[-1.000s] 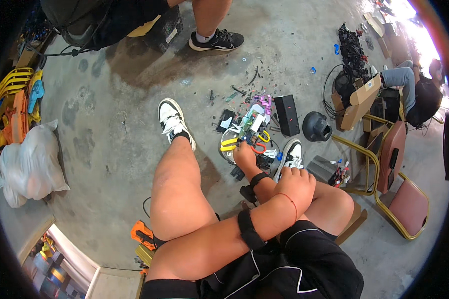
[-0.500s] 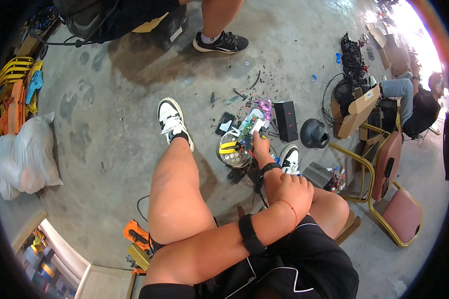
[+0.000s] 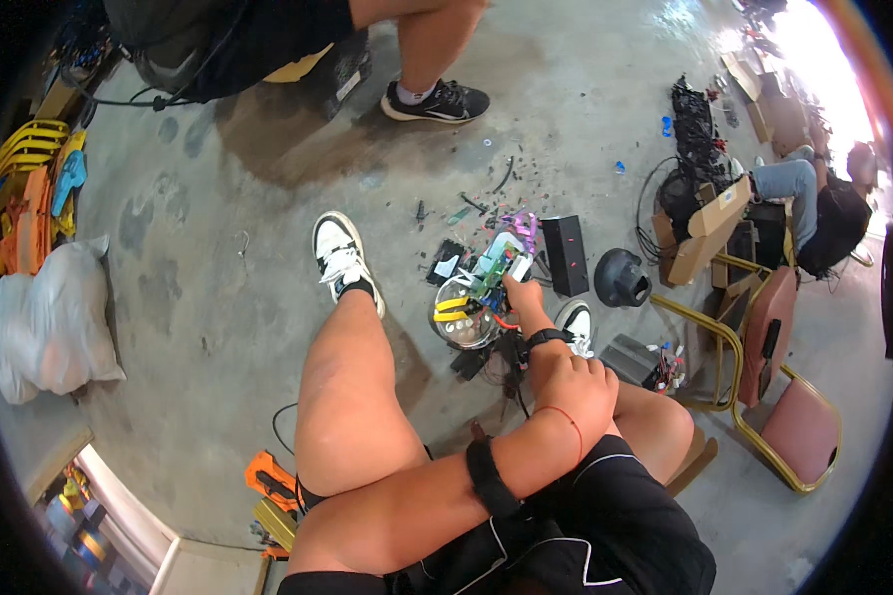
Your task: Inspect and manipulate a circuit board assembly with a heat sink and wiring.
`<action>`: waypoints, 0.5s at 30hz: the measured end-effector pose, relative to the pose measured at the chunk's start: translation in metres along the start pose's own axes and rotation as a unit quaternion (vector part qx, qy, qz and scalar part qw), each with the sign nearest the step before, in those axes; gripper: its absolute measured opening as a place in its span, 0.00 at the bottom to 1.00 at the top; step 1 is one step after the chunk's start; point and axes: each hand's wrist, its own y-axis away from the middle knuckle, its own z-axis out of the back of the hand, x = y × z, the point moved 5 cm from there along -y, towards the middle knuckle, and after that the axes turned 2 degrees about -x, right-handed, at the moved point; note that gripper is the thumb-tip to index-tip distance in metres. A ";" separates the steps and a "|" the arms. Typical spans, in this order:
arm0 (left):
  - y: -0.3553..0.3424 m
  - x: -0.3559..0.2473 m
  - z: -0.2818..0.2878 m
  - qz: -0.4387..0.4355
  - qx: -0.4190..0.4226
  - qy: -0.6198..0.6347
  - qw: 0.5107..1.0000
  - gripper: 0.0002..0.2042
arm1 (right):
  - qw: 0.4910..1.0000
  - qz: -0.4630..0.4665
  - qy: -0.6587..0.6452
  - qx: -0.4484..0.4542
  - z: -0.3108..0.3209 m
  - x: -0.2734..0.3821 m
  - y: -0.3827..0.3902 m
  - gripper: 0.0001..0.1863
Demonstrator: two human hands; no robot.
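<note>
My right hand (image 3: 524, 295) reaches down to a heap of small electronic parts on the floor, its fingers closed on a white rectangular piece (image 3: 519, 267). Beside it lie green circuit boards (image 3: 490, 281) and purple parts (image 3: 522, 230). A round transparent container (image 3: 463, 332) with silvery bits in it stands just left of this hand, and a yellow-handled tool (image 3: 451, 309) lies across it. My left hand (image 3: 574, 405) rests over my right forearm by the knee, holding nothing; its fingers are slightly apart, with the tips hidden.
A long black box (image 3: 566, 256) and a black rounded housing (image 3: 622, 278) stand right of the heap. Further right are a pink-seated chair (image 3: 802, 428) and an open cardboard box (image 3: 709, 236). White bags (image 3: 55, 322) lie at left. Another person's shoe (image 3: 437, 102) is at the top.
My right hand and the white piece have shifted slightly right and nearer to me. My left hand stays resting in place. The whole view has moved a little.
</note>
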 end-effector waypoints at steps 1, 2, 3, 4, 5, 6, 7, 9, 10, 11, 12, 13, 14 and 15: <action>0.000 -0.001 0.002 -0.007 -0.012 -0.004 1.000 0.14 | 1.000 -0.001 -0.014 0.003 0.010 -0.001 0.005 0.31; -0.001 0.000 0.002 -0.018 -0.003 0.014 1.000 0.14 | 0.995 -0.034 -0.089 0.014 0.017 -0.001 0.012 0.29; -0.001 0.002 0.005 -0.027 -0.005 0.033 0.999 0.13 | 0.993 -0.011 -0.119 0.023 0.032 0.004 0.019 0.29; -0.001 0.004 0.008 -0.043 -0.008 0.016 0.999 0.13 | 0.996 -0.005 -0.087 0.032 0.050 0.009 0.030 0.28; -0.002 0.006 0.013 -0.058 -0.015 0.009 0.998 0.13 | 0.998 -0.005 -0.050 0.034 0.071 0.015 0.041 0.27; -0.004 0.009 0.020 -0.061 -0.035 0.036 0.997 0.13 | 0.997 0.043 -0.045 0.039 0.093 0.028 0.055 0.27; -0.006 0.011 0.024 -0.065 -0.017 0.058 0.996 0.13 | 0.996 0.049 -0.064 0.026 0.117 0.038 0.071 0.27; -0.014 0.015 0.030 -0.044 0.051 0.043 0.997 0.13 | 0.995 0.077 -0.042 0.045 0.163 0.060 0.106 0.32; -0.019 0.018 0.041 -0.004 0.005 0.108 0.994 0.15 | 0.993 0.090 -0.071 0.034 0.187 0.067 0.126 0.32; -0.023 0.021 0.057 0.017 -0.088 0.171 0.981 0.16 | 0.983 0.143 -0.111 0.034 0.211 0.075 0.149 0.35; -0.024 0.026 0.071 0.033 -0.180 0.228 0.956 0.19 | 0.969 0.195 -0.149 0.033 0.237 0.081 0.171 0.38; -0.021 0.030 0.091 0.003 -0.337 0.286 0.897 0.22 | 0.958 0.202 -0.195 0.059 0.257 0.081 0.192 0.38; -0.028 0.032 0.094 0.002 -0.303 0.276 0.912 0.22 | 0.940 0.231 -0.246 0.054 0.273 0.084 0.212 0.36; -0.029 0.042 0.100 0.028 -0.346 0.336 0.876 0.24 | 0.901 0.282 -0.322 0.068 0.286 0.088 0.232 0.34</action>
